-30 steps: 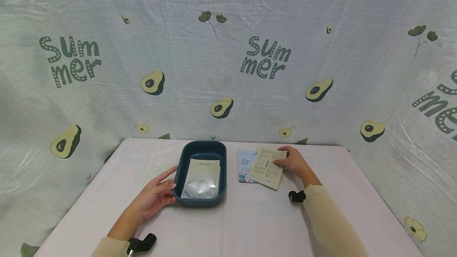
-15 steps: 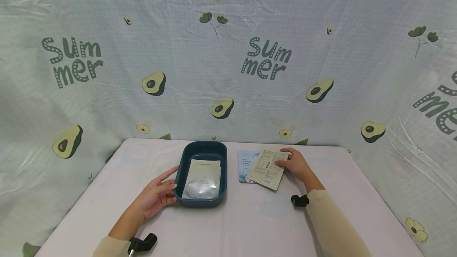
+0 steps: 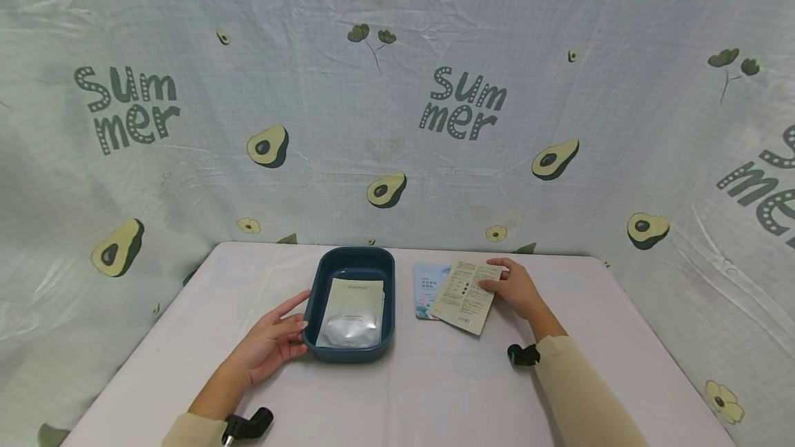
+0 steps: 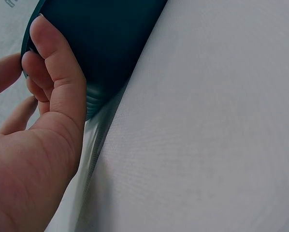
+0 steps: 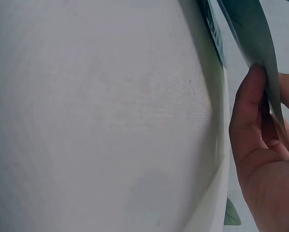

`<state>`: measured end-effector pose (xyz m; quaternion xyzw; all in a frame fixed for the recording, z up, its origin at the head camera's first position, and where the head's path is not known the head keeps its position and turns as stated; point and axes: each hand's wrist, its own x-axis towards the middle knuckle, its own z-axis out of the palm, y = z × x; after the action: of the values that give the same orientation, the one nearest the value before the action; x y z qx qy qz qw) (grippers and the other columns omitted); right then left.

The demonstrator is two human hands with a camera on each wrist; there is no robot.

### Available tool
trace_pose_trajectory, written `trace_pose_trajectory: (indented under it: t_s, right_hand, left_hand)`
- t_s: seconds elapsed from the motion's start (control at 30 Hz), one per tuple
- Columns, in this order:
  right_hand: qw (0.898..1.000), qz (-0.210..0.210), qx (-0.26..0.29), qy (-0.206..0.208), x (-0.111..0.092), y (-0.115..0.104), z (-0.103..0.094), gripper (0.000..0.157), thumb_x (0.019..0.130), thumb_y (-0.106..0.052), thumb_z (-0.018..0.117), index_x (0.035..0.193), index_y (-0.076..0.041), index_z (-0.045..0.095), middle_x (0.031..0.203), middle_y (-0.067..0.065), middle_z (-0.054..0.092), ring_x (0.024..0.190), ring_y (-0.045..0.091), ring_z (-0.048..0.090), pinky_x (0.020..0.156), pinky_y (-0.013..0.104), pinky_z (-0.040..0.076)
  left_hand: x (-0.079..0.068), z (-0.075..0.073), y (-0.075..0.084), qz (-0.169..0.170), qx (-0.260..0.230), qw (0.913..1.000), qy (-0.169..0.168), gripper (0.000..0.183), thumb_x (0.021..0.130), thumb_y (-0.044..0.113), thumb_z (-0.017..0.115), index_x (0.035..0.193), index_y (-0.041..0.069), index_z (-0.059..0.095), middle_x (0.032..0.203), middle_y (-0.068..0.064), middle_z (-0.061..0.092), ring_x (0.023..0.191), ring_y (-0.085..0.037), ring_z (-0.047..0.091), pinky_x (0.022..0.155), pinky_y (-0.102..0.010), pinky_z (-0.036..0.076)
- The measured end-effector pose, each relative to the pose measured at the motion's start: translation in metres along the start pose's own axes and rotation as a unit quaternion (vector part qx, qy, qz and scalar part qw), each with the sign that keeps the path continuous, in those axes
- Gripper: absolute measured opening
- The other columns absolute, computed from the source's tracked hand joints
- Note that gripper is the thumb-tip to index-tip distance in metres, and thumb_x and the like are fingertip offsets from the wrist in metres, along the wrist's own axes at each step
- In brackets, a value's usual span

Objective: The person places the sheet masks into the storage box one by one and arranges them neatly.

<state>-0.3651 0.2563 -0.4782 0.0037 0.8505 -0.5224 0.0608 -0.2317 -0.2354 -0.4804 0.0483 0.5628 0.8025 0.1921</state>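
Observation:
My right hand [image 3: 514,290] pinches the right edge of a beige sheet mask packet [image 3: 464,299] printed with small text. In the right wrist view, the packet [image 5: 255,41] sits between thumb and fingers, its edge tilted up off the tabletop. Under its left part lies a light blue sheet mask packet [image 3: 427,288], partly covered. My left hand [image 3: 270,347] rests against the left side of a dark blue tray [image 3: 312,302], fingers loosely spread and fingertips at the rim. Inside the tray lies a beige and silver sheet mask packet [image 3: 352,309], with another edge showing beneath it.
A white cloth covers the table [image 3: 435,392]. Behind and at both sides hangs a pale curtain [image 3: 397,88] printed with avocados and the word "summer". The tray stands left of the two packets on the table.
My right hand has shifted slightly right with the beige packet, whose lower edge now sits a little differently over the blue one. The left hand and tray hold still.

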Motion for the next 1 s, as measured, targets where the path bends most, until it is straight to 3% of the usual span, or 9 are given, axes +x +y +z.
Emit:
trace_pose_trajectory:
  t_s: [0.33,0.7,1.0]
  right_hand:
    - [0.999,-0.007,0.035,-0.007,-0.009,-0.004,0.003,0.068,0.093,-0.014,0.075,0.152,-0.007,0.043,0.132,0.024,0.064,0.099,0.018,0.070,0.079,0.030,0.061]
    - [0.997,-0.020,0.076,-0.003,-0.020,-0.003,0.004,0.068,0.091,-0.010,0.076,0.151,-0.006,0.044,0.125,0.024,0.069,0.093,0.019,0.074,0.077,0.034,0.062]
    - [0.997,-0.024,0.077,-0.003,-0.034,-0.007,0.003,0.068,0.091,-0.010,0.077,0.150,-0.006,0.044,0.122,0.023,0.071,0.093,0.019,0.074,0.076,0.033,0.062]
  left_hand:
    - [-0.001,0.000,0.000,0.006,-0.001,0.9999,-0.010,0.075,0.105,0.007,0.053,0.166,0.015,0.010,0.109,0.001,0.065,0.085,-0.013,0.068,0.078,-0.026,0.059]
    - [-0.001,0.000,0.000,0.004,0.000,1.0000,-0.007,0.076,0.104,0.007,0.054,0.166,0.014,0.009,0.108,0.001,0.064,0.084,-0.012,0.068,0.078,-0.026,0.059]
    - [-0.001,0.001,0.000,0.003,0.000,1.0000,-0.003,0.076,0.104,0.007,0.054,0.166,0.015,0.010,0.106,0.001,0.064,0.084,-0.013,0.067,0.078,-0.026,0.059]
